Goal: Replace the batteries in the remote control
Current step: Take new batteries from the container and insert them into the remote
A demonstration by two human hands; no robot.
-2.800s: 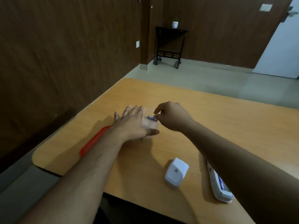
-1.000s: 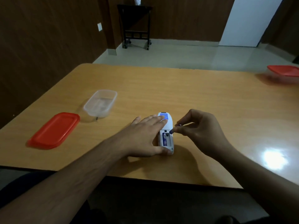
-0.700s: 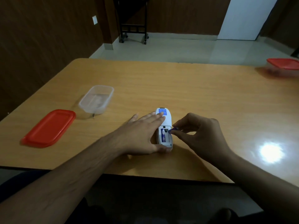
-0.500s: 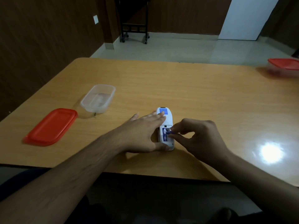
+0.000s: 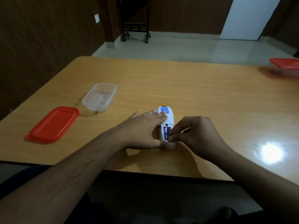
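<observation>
A white remote control [image 5: 168, 119] lies face down near the table's front edge, its battery bay uncovered. A blue battery [image 5: 166, 133] sits in the left slot of the bay. My left hand [image 5: 144, 130] lies flat over the remote's left side, fingers on its blue label, thumb at its near end, holding it against the table. My right hand [image 5: 192, 135] pinches a second battery at the right slot; its fingertips hide most of that battery, and whether it is seated I cannot tell.
A clear plastic tub [image 5: 100, 97] stands to the left, with its red lid [image 5: 52, 125] lying beside it nearer the left edge. Another tub with a red lid [image 5: 285, 66] is at the far right. The wooden table [image 5: 194, 88] shows a lamp glare at the right.
My right hand has brought the second battery down from above the remote into the open bay. My left hand has stayed pressed on the remote.
</observation>
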